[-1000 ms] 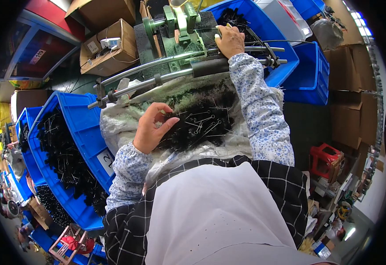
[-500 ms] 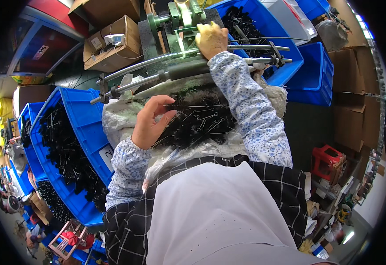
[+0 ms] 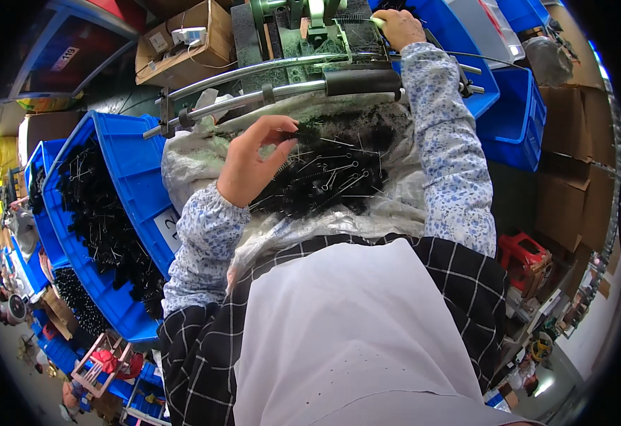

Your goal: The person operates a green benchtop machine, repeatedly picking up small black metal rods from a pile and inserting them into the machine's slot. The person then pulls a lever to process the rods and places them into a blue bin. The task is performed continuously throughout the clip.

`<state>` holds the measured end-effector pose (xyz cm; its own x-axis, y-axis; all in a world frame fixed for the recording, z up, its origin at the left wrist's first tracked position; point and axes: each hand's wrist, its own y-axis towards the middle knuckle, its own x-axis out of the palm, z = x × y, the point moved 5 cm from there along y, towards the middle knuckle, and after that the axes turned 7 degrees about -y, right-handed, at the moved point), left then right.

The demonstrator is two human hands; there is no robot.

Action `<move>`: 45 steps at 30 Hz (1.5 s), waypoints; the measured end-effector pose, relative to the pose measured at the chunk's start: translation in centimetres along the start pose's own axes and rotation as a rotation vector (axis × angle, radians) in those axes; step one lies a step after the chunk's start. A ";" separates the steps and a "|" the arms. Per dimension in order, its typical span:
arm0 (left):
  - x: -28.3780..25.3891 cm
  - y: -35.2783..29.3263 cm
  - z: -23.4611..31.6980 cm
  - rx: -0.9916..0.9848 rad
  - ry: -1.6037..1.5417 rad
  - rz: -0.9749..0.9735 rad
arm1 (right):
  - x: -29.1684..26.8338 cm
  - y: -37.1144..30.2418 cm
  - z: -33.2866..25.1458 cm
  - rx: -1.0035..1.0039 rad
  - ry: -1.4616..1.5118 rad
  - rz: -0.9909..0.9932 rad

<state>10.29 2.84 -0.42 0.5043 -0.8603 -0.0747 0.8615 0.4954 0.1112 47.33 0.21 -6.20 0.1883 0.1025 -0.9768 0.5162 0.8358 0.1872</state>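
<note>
My right hand is closed at the right side of the green machine, its fingers pinching the end of a thin wire brush that lies across the machine. My left hand hovers over the lap pile, with thumb and forefinger curled around dark bristles that look like one small brush; the fingers partly hide it. Below lies a heap of black wire brushes with silvery looped stems, on a whitish plastic sheet over my lap.
Metal rods with a dark roller cross between me and the machine. A blue bin full of black brushes stands left. Another blue bin stands right. A cardboard box is at the back left.
My right hand has moved right and away from me, off the machine's middle, with a brush now at its fingers. My left hand has risen slightly towards the machine, its fingertips closer together.
</note>
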 end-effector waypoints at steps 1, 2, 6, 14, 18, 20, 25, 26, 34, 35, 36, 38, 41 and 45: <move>0.2 0.1 -0.1 0.005 -0.010 -0.001 | -0.1 0.4 0.5 0.004 0.036 -0.071; 0.4 0.3 -0.2 0.004 -0.014 0.005 | -1.4 0.1 1.9 -0.017 -0.014 -0.006; 1.5 1.0 -1.0 -0.034 -0.051 0.059 | -8.8 -4.0 0.4 0.112 -0.007 0.377; 1.6 2.2 -1.2 0.067 -0.042 0.224 | -12.8 -14.5 -14.4 -0.321 0.745 -0.246; 0.7 0.8 -1.0 0.041 0.082 0.281 | -11.1 -12.1 -14.7 -0.371 0.471 -0.063; 1.2 -0.4 -1.0 0.008 0.217 0.170 | -8.8 -8.3 -11.6 -0.288 0.072 0.263; 6.5 -4.2 -3.2 -0.089 0.377 -0.539 | -4.6 -3.9 -7.1 -0.032 -0.042 0.264; 6.8 -4.4 -3.7 -0.117 0.385 -0.567 | -4.4 -3.6 -7.1 -0.031 -0.047 0.250; 6.6 -4.0 -4.0 -0.187 0.291 -0.540 | -3.6 -3.1 -7.3 -0.050 0.034 0.202; 6.4 -3.9 -3.9 -0.194 0.262 -0.506 | -3.7 -3.2 -7.3 -0.036 0.022 0.200; 6.1 -3.9 -3.8 -0.201 0.233 -0.471 | -3.8 -3.2 -7.4 -0.023 0.009 0.198; 5.8 -3.8 -3.1 -0.201 0.183 -0.462 | -3.9 -3.3 -7.2 -0.015 0.010 0.204; 5.5 -3.9 -2.5 -0.217 0.108 -0.467 | -3.7 -3.2 -7.1 -0.031 0.058 0.211; 4.7 -3.2 -0.9 -0.171 0.038 -0.444 | -2.4 -2.1 -6.8 -0.060 0.092 0.188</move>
<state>9.96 -2.66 -1.98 0.0841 -0.9899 -0.1145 0.9899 0.0961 -0.1043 40.12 1.94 -4.97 0.1982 0.3056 -0.9313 0.4279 0.8279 0.3627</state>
